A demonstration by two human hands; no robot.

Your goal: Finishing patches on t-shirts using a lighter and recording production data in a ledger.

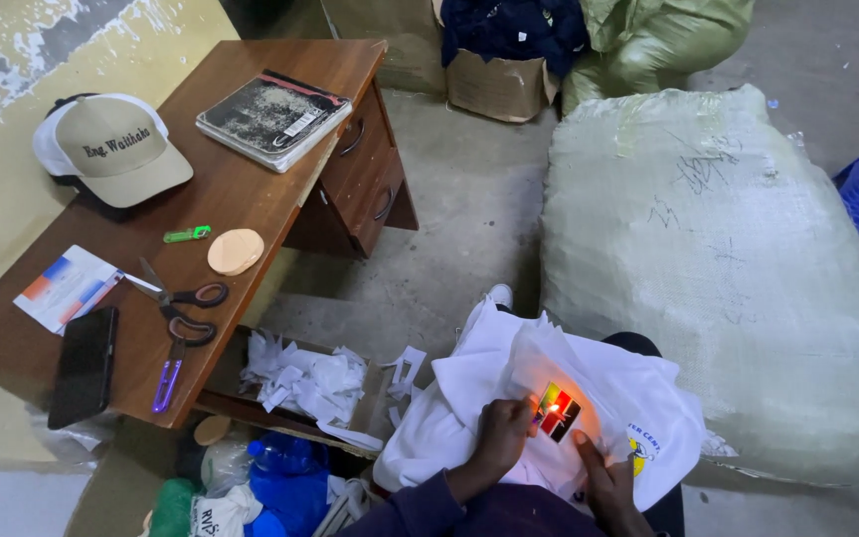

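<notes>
— Hands?
— Left hand (502, 438) pinches the white garment (549, 398) beside a small flame (552, 408); right hand (603, 477) presses the cloth flat, fingers spread, grasping nothing.
— Which lies nearer the striped flag patch (559, 413)?
— Left; the patch sits just right of its fingertips, tilted diagonally.

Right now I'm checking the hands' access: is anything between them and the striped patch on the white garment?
Nothing visible. The left hand touches the lit striped patch at its left edge, the right hand rests just below it on the white garment.
</notes>
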